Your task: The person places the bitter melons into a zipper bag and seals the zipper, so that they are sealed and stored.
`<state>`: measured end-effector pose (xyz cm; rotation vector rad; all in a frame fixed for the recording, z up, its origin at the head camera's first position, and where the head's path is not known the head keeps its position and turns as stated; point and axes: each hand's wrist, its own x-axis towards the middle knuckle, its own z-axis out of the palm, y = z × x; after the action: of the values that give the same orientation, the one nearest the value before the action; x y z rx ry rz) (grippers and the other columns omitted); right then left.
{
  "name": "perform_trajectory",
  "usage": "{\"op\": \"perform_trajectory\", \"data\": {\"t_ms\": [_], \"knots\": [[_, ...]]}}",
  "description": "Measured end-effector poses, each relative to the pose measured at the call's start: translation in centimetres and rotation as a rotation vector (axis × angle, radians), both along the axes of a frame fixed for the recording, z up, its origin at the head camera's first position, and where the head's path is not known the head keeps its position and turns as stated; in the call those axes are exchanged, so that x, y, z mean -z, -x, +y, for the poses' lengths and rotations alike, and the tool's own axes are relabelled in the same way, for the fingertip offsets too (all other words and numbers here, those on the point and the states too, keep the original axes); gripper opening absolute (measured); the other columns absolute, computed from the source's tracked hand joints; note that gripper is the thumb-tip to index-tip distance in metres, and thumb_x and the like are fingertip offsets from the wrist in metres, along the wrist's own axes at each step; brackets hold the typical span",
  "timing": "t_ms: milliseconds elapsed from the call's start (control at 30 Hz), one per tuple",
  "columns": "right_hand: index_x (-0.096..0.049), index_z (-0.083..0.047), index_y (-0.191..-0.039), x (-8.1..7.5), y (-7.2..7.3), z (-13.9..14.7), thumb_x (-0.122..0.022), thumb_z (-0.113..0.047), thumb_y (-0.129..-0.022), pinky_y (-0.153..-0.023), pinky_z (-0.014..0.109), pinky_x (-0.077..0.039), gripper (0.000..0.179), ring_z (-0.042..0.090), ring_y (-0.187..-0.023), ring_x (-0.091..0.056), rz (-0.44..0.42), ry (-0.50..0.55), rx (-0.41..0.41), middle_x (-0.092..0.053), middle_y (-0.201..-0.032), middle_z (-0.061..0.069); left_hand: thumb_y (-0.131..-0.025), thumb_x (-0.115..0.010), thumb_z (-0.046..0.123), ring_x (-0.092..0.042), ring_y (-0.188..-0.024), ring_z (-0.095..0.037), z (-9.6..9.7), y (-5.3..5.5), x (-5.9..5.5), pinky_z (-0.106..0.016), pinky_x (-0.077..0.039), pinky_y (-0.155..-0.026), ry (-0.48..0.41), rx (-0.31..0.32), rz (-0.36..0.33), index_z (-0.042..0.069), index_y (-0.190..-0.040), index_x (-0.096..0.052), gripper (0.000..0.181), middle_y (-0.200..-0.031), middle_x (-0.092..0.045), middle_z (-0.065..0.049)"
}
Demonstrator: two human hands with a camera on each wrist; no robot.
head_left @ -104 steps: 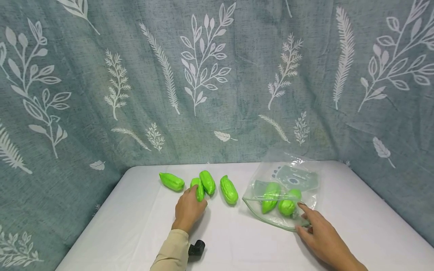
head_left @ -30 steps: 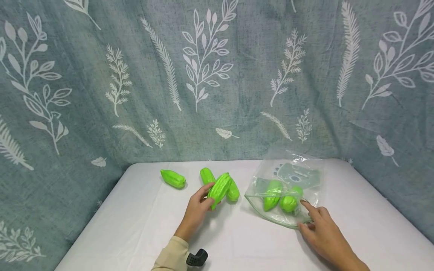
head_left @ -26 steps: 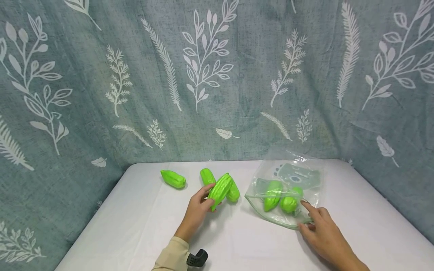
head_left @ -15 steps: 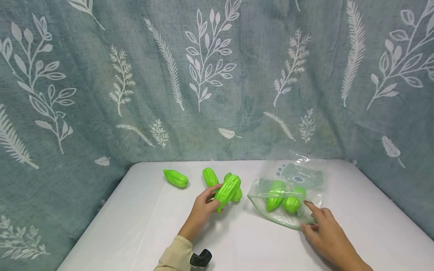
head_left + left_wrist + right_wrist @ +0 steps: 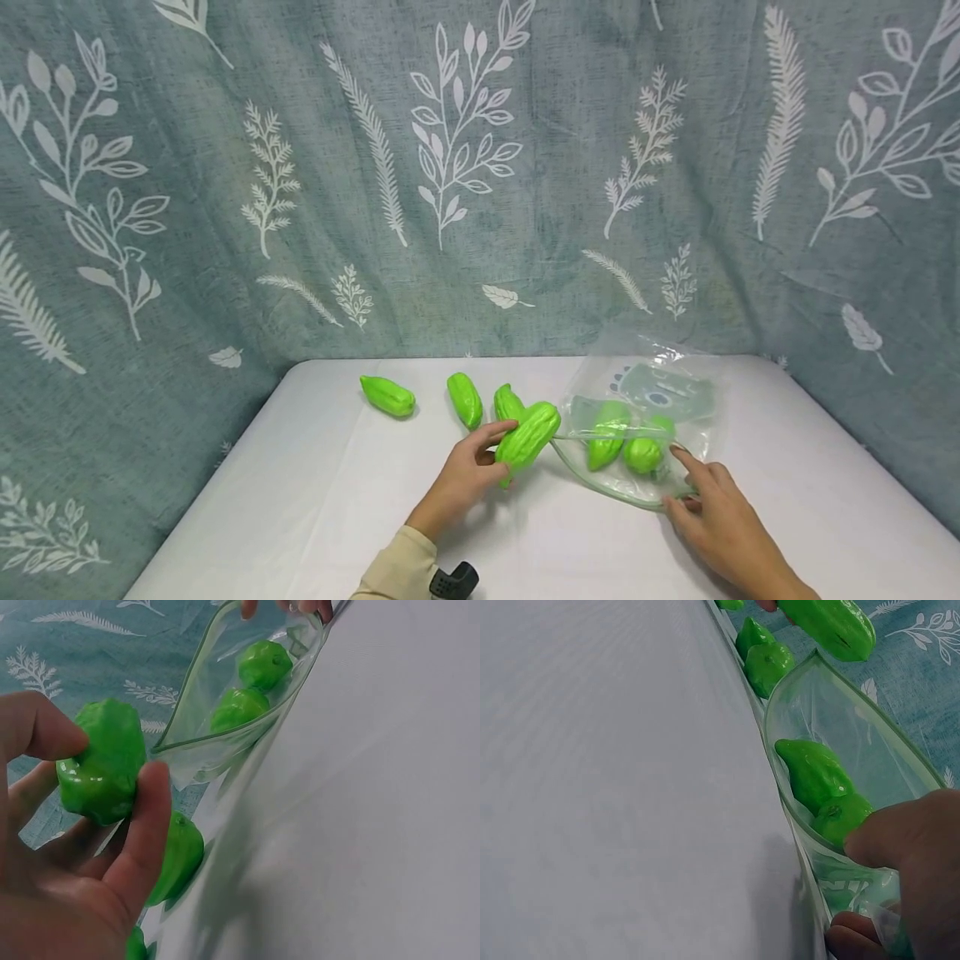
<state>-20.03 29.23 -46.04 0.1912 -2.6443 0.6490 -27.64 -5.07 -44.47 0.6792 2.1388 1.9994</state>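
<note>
My left hand (image 5: 467, 482) grips a ridged green bitter melon (image 5: 529, 437) above the table, its far end near the left corner of a clear zip bag (image 5: 678, 392). In the left wrist view, thumb and fingers stand on either side of this melon (image 5: 105, 765). The bag lies with its mouth (image 5: 780, 780) gaping toward me. Two green bitter melons (image 5: 609, 442) are inside it, side by side. My right hand (image 5: 716, 517) holds the bag's edge at the right end of the mouth, the thumb near the lower rim.
Behind the held melon lies another bitter melon (image 5: 507, 400), partly hidden. Farther left on the white table (image 5: 300, 500) are a second melon (image 5: 465, 402) and a third melon (image 5: 387, 396). A patterned curtain (image 5: 465, 283) stands behind the table.
My left hand has lifted a bitter melon from beside the others and carried it right, up to the bag's left corner. My right hand has stayed at the bag's edge.
</note>
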Motion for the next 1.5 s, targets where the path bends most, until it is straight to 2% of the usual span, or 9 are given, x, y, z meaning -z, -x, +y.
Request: {"op": "perform_trajectory", "data": {"t_ms": [267,500,733,867,1100,1267,1500], "knots": [[-0.046,-0.006,-0.147,0.1,-0.2,0.0,-0.078,-0.014,-0.084,-0.064,0.032,-0.051,0.071,0.013,-0.079,-0.060,0.010,0.000,0.002,-0.051,-0.099,0.011,-0.084,-0.058,-0.001,-0.063,-0.107,-0.026,0.5,-0.4,0.0,-0.042,-0.059,-0.075,-0.013,0.082,-0.033,0.017,-0.144,-0.054,0.063,-0.144,-0.050,-0.018],[-0.046,-0.006,-0.147,0.0,0.0,0.0,-0.078,-0.013,-0.084,-0.063,0.032,-0.051,0.070,0.014,-0.079,-0.060,0.027,-0.003,-0.011,-0.052,-0.100,0.012,-0.082,-0.063,0.000,-0.064,-0.103,-0.022,0.7,-0.6,0.1,-0.037,-0.058,-0.077,0.018,0.145,-0.011,0.017,-0.141,-0.058,0.061,-0.135,-0.057,-0.012],[-0.045,-0.006,-0.147,-0.1,-0.1,0.1,-0.077,-0.011,-0.084,-0.066,0.033,-0.053,0.071,0.016,-0.081,-0.064,0.017,0.012,-0.019,-0.052,-0.103,0.014,-0.084,-0.064,0.002,-0.066,-0.100,-0.020,0.8,-0.9,-0.1,-0.032,-0.057,-0.078,0.060,0.207,-0.001,0.017,-0.141,-0.058,0.060,-0.131,-0.060,-0.007],[-0.046,-0.006,-0.147,0.0,0.0,0.1,-0.078,-0.010,-0.084,-0.065,0.031,-0.053,0.071,0.016,-0.080,-0.064,0.031,0.011,-0.021,-0.052,-0.102,0.013,-0.084,-0.065,0.002,-0.066,-0.098,-0.018,0.9,-1.0,-0.2,-0.030,-0.055,-0.079,0.084,0.224,-0.002,0.018,-0.141,-0.059,0.059,-0.129,-0.060,-0.007],[-0.045,-0.006,-0.147,0.1,0.0,0.0,-0.077,-0.011,-0.084,-0.066,0.033,-0.054,0.071,0.016,-0.081,-0.065,0.017,0.016,-0.017,-0.052,-0.102,0.013,-0.085,-0.068,0.007,-0.065,-0.098,-0.012,1.5,-1.7,-0.3,-0.025,-0.053,-0.079,0.146,0.261,-0.030,0.021,-0.141,-0.059,0.058,-0.129,-0.061,0.000],[-0.046,-0.006,-0.147,0.1,0.1,0.0,-0.078,-0.011,-0.083,-0.065,0.032,-0.053,0.071,0.015,-0.080,-0.063,0.022,0.016,-0.014,-0.052,-0.101,0.013,-0.086,-0.070,0.007,-0.065,-0.098,-0.011,1.8,-2.0,-0.1,-0.024,-0.052,-0.078,0.186,0.253,-0.049,0.024,-0.141,-0.059,0.059,-0.127,-0.062,0.004],[-0.046,-0.005,-0.146,0.0,0.1,-0.1,-0.077,-0.011,-0.084,-0.068,0.035,-0.055,0.070,0.018,-0.081,-0.066,0.011,0.022,-0.010,-0.053,-0.103,0.014,-0.086,-0.070,0.006,-0.063,-0.109,-0.012,2.2,-2.1,-0.1,-0.025,-0.052,-0.080,0.242,0.245,-0.049,0.027,-0.145,-0.056,0.064,-0.143,-0.054,0.003]]}}
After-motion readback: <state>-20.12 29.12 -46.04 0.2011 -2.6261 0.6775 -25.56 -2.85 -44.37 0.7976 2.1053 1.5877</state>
